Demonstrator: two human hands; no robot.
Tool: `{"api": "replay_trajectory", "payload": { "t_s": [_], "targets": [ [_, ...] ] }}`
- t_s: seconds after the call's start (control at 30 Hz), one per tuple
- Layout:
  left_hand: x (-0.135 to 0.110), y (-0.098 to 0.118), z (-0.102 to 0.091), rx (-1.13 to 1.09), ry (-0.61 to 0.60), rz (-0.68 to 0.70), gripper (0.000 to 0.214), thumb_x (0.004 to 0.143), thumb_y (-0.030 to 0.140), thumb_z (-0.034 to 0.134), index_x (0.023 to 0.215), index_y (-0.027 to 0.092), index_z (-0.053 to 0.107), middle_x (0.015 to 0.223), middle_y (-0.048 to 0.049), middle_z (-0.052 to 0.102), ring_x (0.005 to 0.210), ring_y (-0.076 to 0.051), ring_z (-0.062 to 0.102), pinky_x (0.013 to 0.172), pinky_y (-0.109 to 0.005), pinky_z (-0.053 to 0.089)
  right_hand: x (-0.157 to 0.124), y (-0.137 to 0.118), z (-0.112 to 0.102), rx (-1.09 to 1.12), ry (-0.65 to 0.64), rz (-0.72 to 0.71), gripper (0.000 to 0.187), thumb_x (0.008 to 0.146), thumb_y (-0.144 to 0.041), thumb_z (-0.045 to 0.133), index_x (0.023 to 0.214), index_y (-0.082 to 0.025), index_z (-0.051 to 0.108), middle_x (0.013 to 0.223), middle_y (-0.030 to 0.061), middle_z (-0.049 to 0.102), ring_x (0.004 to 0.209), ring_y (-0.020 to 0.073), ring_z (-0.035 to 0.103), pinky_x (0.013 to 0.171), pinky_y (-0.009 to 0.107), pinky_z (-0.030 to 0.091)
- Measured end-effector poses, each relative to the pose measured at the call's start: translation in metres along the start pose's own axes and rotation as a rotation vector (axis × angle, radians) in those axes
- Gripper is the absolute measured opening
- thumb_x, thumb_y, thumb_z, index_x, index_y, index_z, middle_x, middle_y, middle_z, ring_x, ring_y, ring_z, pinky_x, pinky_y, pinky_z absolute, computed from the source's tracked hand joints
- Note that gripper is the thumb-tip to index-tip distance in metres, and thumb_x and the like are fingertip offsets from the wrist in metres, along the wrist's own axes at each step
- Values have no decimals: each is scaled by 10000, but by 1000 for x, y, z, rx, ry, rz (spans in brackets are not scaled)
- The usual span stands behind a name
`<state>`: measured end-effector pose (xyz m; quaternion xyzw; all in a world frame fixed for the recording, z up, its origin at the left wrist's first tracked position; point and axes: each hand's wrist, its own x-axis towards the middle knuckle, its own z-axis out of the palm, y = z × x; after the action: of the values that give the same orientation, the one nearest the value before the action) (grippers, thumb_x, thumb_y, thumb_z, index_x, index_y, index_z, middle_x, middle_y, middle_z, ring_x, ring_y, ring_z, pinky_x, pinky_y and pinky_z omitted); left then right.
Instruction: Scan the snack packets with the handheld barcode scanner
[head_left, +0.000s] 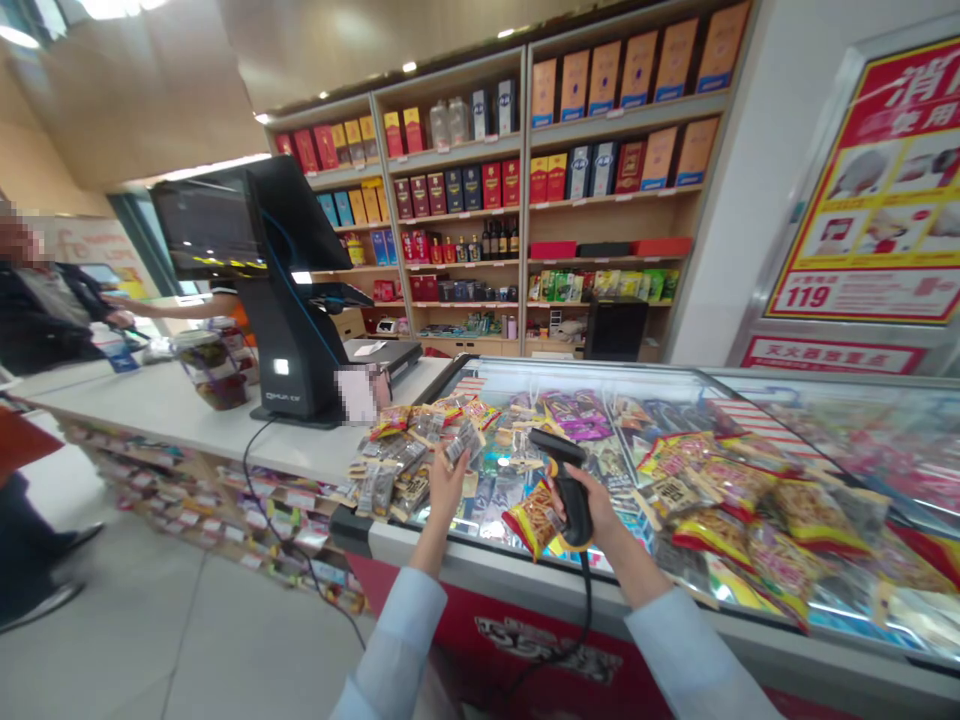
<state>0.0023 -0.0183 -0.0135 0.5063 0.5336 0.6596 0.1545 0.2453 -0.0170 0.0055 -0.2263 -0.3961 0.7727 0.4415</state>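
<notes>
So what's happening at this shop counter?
A person's left grip holds a small greyish packet, while the right grip holds a black handheld scanner. A yellow-and-red packet is right beside the scanner; whether the fingers touch it is unclear. Snack packets lie in a left pile and a right pile on the glass-topped freezer. A checkout terminal stands on the counter to the left.

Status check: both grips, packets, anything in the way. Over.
Left grip on a grey snack packet. Right grip holding black scanner. Packet piles crowd both sides; scanner cord dangling.
</notes>
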Motion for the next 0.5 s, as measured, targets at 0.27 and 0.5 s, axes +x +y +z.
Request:
{"api": "replay_trajectory", "payload": {
  "t_s": [0.27, 0.5],
  "targets": [
    [-7, 12, -3, 147, 35, 71, 340, 802, 462, 506, 1002, 188, 525, 853, -25, 624, 654, -131, 592, 620, -246, 469, -3, -3, 0, -15, -104, 4, 305, 780, -445, 503, 732, -154, 582, 426, 6, 539, 327, 97, 452, 344, 192, 351],
    [-7, 18, -2, 224, 40, 112, 341, 807, 459, 496, 1005, 187, 548, 902, -50, 641, 829, -182, 608, 749, -287, 470, -4, -3, 2, -39, -100, -15, 311, 745, -457, 546, 702, -151, 581, 428, 7, 541, 322, 95, 453, 328, 190, 349]
  ]
}}
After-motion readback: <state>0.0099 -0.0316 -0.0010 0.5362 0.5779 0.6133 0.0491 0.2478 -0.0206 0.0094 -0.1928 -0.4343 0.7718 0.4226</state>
